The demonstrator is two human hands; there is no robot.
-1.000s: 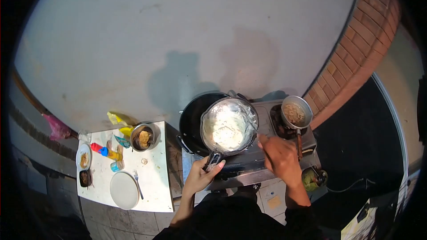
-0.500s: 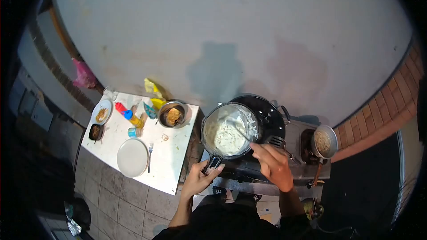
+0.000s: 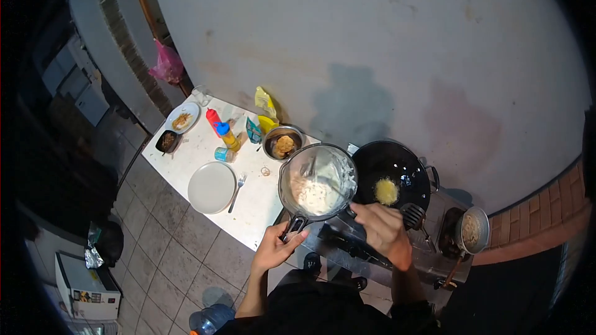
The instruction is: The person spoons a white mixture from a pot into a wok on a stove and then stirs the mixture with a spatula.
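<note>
My left hand (image 3: 277, 247) is wrapped round the dark handle of a glass-like pot (image 3: 287, 189), which is tilted and holds a white, creamy mixture (image 3: 318, 197). In my right hand (image 3: 383, 231), closed, is a utensil (image 3: 338, 192) whose far end reaches into the mixture. Beside the pot, a black wok (image 3: 403, 155) stands on the stove with a yellow, bubbling piece of food (image 3: 386, 192) inside. A slotted spatula (image 3: 412, 216) rests at the wok's near right edge, close to my right hand.
On the white table (image 3: 254, 211) are a grey plate (image 3: 212, 187), a fork (image 3: 237, 192), a metal bowl with fried food (image 3: 284, 145), sauce bottles (image 3: 227, 137) and a plate of food (image 3: 182, 118). A pan of food (image 3: 473, 231) stands at the right.
The view has swung right and turned. The pot stands farther left of the wok, uncovering the yellow food inside. My right hand is still on the utensil, now blurred.
</note>
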